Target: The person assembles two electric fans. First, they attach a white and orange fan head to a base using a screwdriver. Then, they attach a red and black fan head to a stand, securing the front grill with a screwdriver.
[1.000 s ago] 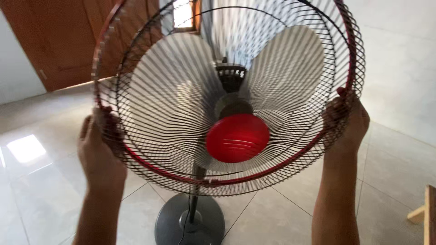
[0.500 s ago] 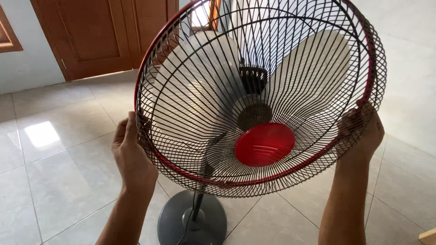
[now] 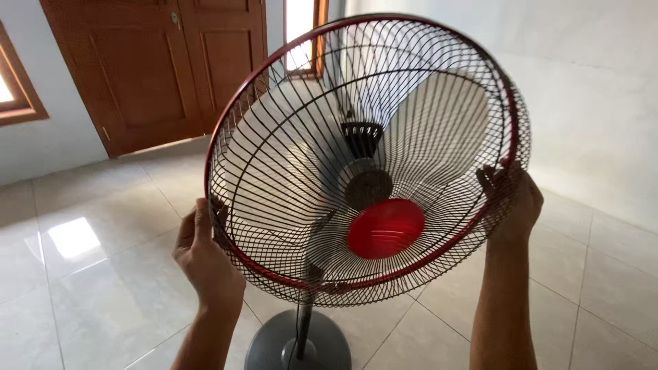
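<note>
My left hand (image 3: 205,257) and right hand (image 3: 513,202) both closed on red rim of wire fan guard (image 3: 288,205), held in front of white blades (image 3: 445,123), above round base (image 3: 298,346); guard likely light, springy, thin wires bendable, so rim is best hold

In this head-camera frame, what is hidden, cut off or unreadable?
- Fan base: bottom edge crops it.
- Blades: blurred behind the wire guard; count unclear.
- Left hand and right hand: fingertips hidden behind the guard rim.
- Door: top cropped.
</note>
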